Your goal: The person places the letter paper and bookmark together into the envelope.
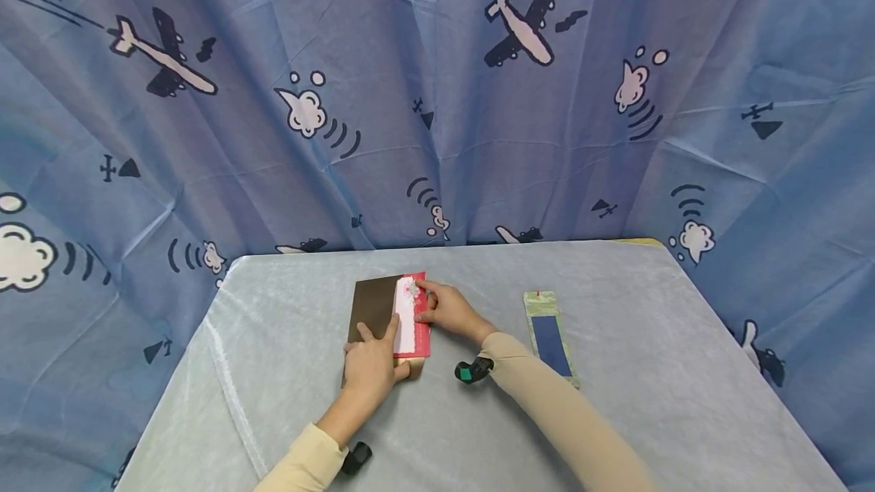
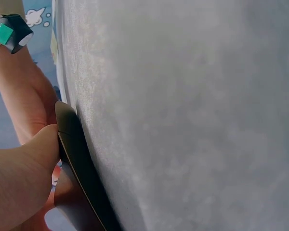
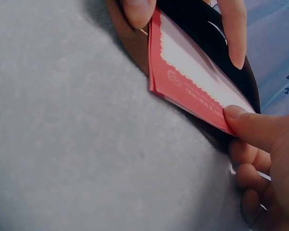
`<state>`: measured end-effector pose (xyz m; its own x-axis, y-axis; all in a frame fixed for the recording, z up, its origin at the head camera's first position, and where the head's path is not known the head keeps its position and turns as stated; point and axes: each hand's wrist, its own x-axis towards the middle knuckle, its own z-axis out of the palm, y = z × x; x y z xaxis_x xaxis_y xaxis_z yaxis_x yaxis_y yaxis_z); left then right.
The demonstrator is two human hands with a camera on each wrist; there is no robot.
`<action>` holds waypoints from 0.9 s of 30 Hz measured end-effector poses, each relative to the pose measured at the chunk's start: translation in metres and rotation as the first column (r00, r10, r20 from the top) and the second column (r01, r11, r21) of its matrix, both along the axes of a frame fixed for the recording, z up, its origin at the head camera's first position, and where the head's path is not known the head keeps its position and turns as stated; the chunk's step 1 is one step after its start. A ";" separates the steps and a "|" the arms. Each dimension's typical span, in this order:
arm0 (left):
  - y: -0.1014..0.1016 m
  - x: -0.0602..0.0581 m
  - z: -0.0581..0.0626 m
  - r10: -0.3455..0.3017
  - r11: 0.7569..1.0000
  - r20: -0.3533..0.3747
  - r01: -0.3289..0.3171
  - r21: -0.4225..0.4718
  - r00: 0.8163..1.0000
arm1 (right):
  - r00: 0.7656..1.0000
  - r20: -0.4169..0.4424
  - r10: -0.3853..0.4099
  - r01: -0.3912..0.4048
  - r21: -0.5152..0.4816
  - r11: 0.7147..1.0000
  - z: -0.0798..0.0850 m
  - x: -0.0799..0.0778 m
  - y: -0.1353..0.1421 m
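Observation:
A red card (image 1: pixel 421 340) with a white lace-edged panel lies against a dark brown folder (image 1: pixel 372 302), over its right part. My right hand (image 1: pixel 451 312) pinches the card's right edge; in the right wrist view its thumb (image 3: pixel 238 115) rests on top, the other fingers curled below. With my left hand (image 1: pixel 369 363) I hold the folder near its front edge, one finger reaching the card's left side. In the left wrist view the left thumb (image 2: pixel 45 144) presses the folder's edge (image 2: pixel 82 159). Whether the card sits inside the folder I cannot tell.
To the right, beyond the right forearm, lies a narrow green piece (image 1: pixel 540 299) with a dark blue panel (image 1: pixel 550 344), partly hidden by the sleeve. A pale grey cloth (image 1: pixel 273 370) covers the table. Behind it hangs a blue curtain (image 1: pixel 383 97) printed with planes.

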<state>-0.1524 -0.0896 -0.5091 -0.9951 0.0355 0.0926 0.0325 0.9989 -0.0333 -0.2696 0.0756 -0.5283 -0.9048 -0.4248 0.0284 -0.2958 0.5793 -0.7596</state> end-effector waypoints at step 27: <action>0.001 0.000 0.001 0.011 1.000 0.015 -0.012 0.009 1.000 | 0.996 -0.091 0.020 -0.014 0.069 0.998 0.000 0.005 -0.003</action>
<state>-0.1521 -0.0882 -0.5077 -0.9967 0.0232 0.0776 0.0214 0.9995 -0.0241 -0.2651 0.0730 -0.5281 -0.8923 -0.4440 0.0815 -0.3727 0.6230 -0.6877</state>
